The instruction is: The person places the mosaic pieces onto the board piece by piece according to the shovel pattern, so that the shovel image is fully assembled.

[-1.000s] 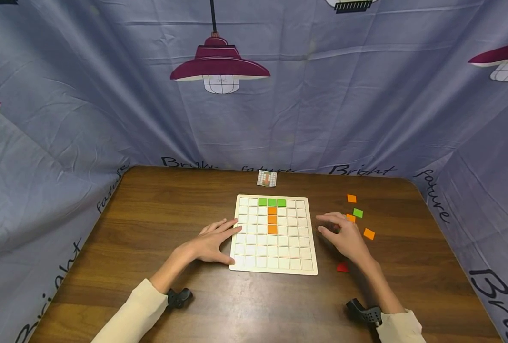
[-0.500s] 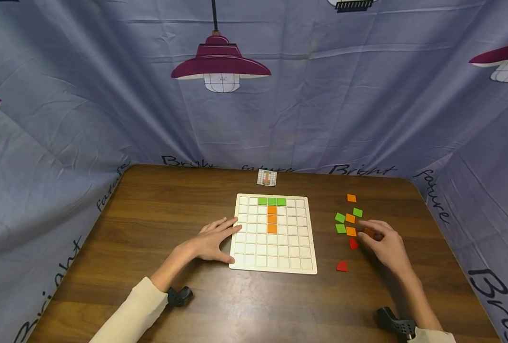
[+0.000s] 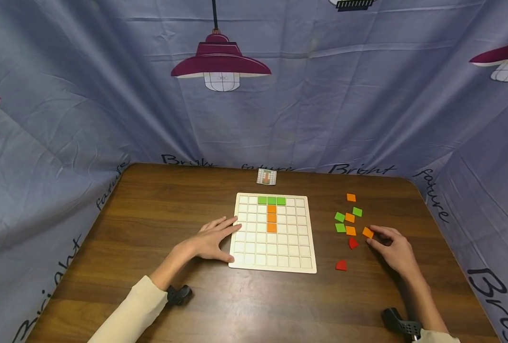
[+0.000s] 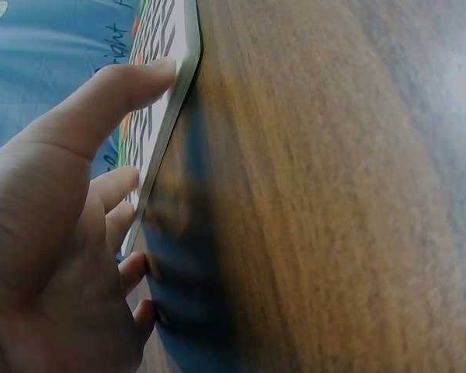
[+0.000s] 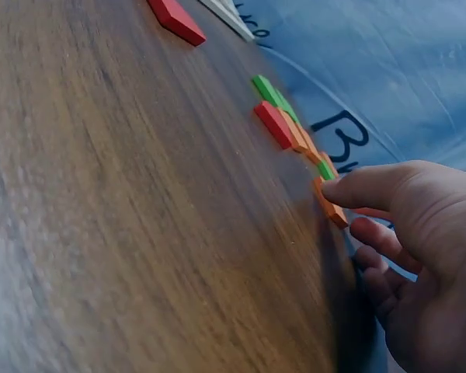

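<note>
A cream grid board (image 3: 311,238) lies mid-table, with a row of green tiles (image 3: 272,200) along its top and a column of orange tiles (image 3: 272,217) below. My left hand (image 3: 213,242) rests on the board's left edge, fingers spread and thumb at the near corner; the left wrist view shows the thumb pressing the rim. To the right, my right hand (image 3: 395,248) pinches a loose orange tile (image 3: 367,232) at its edges between thumb and index finger. In the right wrist view the thumb tip lies at this orange tile (image 5: 332,206), which stays low at the table.
Left of the right hand lie loose green tiles (image 3: 340,228), orange tiles (image 3: 350,230) and two red quarter-round pieces (image 3: 341,265). A small pattern card (image 3: 266,176) sits behind the board. A blue printed curtain (image 3: 305,109) hangs at the table's back edge.
My right hand has moved right, away from the board's side and across the loose tiles, to the rightmost orange tile, uncovering green and red pieces. The left hand and board have stayed put.
</note>
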The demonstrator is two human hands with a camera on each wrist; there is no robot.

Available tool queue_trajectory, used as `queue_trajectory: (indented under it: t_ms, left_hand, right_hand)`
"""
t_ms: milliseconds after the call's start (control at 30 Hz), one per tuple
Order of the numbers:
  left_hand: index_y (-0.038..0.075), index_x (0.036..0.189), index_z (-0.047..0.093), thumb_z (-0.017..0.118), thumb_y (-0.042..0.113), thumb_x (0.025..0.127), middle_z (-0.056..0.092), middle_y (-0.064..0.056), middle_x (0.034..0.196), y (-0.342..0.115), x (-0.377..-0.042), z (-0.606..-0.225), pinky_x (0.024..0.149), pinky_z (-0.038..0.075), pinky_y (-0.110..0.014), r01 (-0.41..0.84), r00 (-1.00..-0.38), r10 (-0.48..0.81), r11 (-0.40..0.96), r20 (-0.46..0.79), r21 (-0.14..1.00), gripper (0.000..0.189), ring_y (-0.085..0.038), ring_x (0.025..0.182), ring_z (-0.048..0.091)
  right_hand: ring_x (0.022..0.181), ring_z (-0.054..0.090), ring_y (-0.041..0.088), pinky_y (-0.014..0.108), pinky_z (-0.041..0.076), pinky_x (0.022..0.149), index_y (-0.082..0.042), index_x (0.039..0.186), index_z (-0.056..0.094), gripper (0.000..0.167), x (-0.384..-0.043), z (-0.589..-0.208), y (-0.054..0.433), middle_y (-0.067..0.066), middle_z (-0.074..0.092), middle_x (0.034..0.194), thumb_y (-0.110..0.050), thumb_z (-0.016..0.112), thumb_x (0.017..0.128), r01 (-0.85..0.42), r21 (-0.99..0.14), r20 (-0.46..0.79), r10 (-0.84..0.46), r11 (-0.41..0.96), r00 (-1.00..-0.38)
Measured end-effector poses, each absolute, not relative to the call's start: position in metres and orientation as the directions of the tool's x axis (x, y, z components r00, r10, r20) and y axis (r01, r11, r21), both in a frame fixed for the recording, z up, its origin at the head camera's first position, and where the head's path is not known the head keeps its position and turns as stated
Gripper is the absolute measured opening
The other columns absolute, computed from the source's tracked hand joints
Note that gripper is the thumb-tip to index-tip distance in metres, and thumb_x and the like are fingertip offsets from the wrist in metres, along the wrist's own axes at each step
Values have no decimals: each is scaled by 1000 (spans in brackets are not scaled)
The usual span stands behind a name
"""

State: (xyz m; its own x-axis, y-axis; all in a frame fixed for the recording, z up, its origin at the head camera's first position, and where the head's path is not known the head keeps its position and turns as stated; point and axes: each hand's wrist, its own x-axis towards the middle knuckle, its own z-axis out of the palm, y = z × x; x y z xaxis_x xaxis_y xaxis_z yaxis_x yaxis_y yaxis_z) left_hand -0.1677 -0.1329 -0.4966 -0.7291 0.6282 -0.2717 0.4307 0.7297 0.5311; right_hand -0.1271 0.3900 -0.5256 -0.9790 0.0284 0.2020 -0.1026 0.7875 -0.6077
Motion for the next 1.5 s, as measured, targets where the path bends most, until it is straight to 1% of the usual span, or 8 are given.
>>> queue_trajectory:
  t_ms: [133,333,467,767,967,1067,1300,1500]
  left_hand:
    - [17,159,30,77,49,82,15,-3,166,-133,-167,-497,112,12,-65,435,-727,633,726,-268,533,96,-35,150,9]
    - [16,158,32,77,48,82,16,-4,166,-133,-167,-498,112,14,-65,448,-726,639,719,-253,532,95,-36,150,11]
    - [16,158,31,77,49,82,15,-4,166,-133,-167,-499,112,14,-65,453,-724,641,719,-253,527,95,-36,150,11]
    - [17,159,31,77,50,82,15,-3,166,-134,-167,-499,112,13,-64,444,-729,633,727,-261,523,95,-35,150,10]
    - [16,158,31,77,49,82,16,-4,166,-133,-166,-498,112,14,-65,441,-730,632,727,-261,526,95,-36,150,11]
    - [16,158,31,77,48,82,16,-4,166,-133,-166,-497,112,14,-65,439,-730,632,725,-260,531,95,-36,150,11]
    - [16,158,32,78,47,82,16,-4,166,-133,-165,-496,112,14,-65,436,-732,631,724,-258,534,95,-36,150,11]
    - [16,158,32,78,47,82,16,-4,166,-133,-166,-495,111,14,-66,442,-729,635,721,-254,534,94,-36,150,11]
  right_hand:
    - [97,51,8,23,40,78,2,123,68,39,-128,-528,390,22,61,121,-15,77,89,-92,-595,195,33,798,-980]
    - [104,56,37,52,42,85,4,124,67,38,-129,-533,391,25,60,122,-15,74,91,-62,-616,165,52,785,-985]
    - [109,55,45,62,39,88,6,122,68,35,-128,-533,390,29,59,122,-10,73,91,-51,-635,161,68,771,-985]
    - [107,58,44,57,43,85,5,120,70,33,-131,-529,376,28,62,119,-10,73,90,-45,-632,186,95,774,-978]
    - [104,60,38,23,43,78,2,120,71,34,-135,-521,358,23,64,117,-9,74,89,-88,-630,220,68,772,-973]
    - [102,61,34,13,40,76,2,119,71,33,-138,-515,344,21,65,116,-8,75,87,-130,-640,246,41,758,-968]
    - [87,58,29,23,43,68,-1,117,73,31,-143,-499,309,17,66,116,-7,76,87,-223,-655,280,-43,722,-959]
    - [94,61,28,30,50,73,-4,118,74,32,-147,-492,280,11,66,114,-7,77,86,-279,-672,279,-115,686,-953]
